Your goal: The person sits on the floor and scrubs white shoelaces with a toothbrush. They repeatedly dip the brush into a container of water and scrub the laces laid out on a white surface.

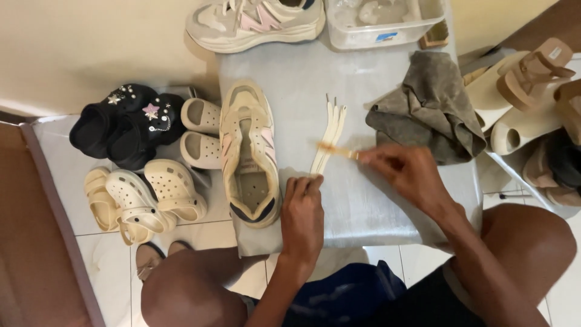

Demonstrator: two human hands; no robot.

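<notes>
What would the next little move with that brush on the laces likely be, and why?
Probably a stroke of the small brush along the cream shoelaces: the right hand holds it across them, while the left hand pins their near ends to the table.

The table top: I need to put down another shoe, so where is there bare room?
Bare table lies between the unlaced sneaker and the grey cloth, above the shoelaces. A smaller patch lies near the front edge, between the left hand and the right hand. The back edge is crowded by a second sneaker and a plastic tub.
</notes>
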